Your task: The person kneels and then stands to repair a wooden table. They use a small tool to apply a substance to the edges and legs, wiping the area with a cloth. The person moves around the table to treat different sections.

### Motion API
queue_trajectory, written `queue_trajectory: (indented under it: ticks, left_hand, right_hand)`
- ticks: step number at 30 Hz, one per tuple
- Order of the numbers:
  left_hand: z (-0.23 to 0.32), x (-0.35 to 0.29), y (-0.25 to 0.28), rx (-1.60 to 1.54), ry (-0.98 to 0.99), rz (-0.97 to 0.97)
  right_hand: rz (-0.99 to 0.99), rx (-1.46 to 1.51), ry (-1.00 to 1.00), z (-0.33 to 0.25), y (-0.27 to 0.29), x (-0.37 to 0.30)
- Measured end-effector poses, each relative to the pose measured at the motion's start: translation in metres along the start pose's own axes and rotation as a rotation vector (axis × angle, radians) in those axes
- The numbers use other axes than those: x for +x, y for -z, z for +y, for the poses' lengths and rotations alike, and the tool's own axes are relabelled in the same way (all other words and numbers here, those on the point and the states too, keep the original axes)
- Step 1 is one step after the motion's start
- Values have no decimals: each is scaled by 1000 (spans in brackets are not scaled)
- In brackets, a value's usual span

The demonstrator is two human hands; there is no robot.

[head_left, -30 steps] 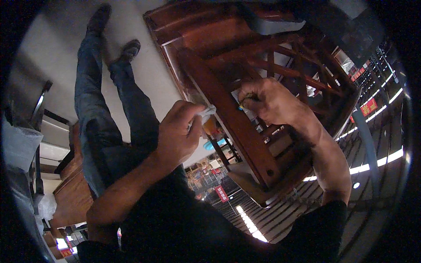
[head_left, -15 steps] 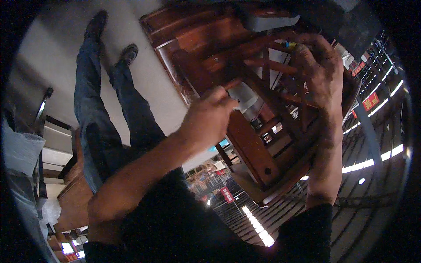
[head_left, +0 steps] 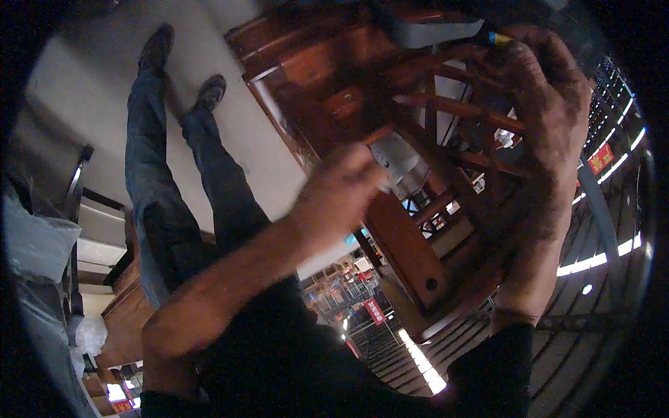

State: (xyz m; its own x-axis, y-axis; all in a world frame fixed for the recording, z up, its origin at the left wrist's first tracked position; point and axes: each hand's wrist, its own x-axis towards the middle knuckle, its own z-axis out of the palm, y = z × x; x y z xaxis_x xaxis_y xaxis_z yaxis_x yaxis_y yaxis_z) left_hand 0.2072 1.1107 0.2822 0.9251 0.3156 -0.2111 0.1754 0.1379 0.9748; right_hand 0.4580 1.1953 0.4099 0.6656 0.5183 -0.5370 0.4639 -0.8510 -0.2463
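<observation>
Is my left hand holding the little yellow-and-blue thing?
No, the little yellow-and-blue thing is at the fingertips of your right hand.

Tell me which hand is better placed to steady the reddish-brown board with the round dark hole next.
Probably the left hand: it is by the upper end of the board, while the right hand is farther off, pinching a small yellow-and-blue thing.

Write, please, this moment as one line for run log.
left hand: blurred, by red-brown wooden rail, contact unclear | right hand: holds small yellow-and-blue item at fingertips, near wooden lattice
</observation>
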Motion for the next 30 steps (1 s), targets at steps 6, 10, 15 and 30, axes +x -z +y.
queue_trajectory:
  ticks: [6,10,15,30]
  left_hand:
    - [-18,18,20,175,104,-130]
    - [-66,23,14,162,80,-52]
    - [53,-8,15,-169,-98,-46]
    - [28,-22,5,-131,7,-34]
  right_hand:
    - [190,-48,22,-50,-24,-25]
    - [293,-229,152,-54,-36,-33]
    - [418,33,75,-60,-43,-20]
    - [226,46,-17,-66,-38,-25]
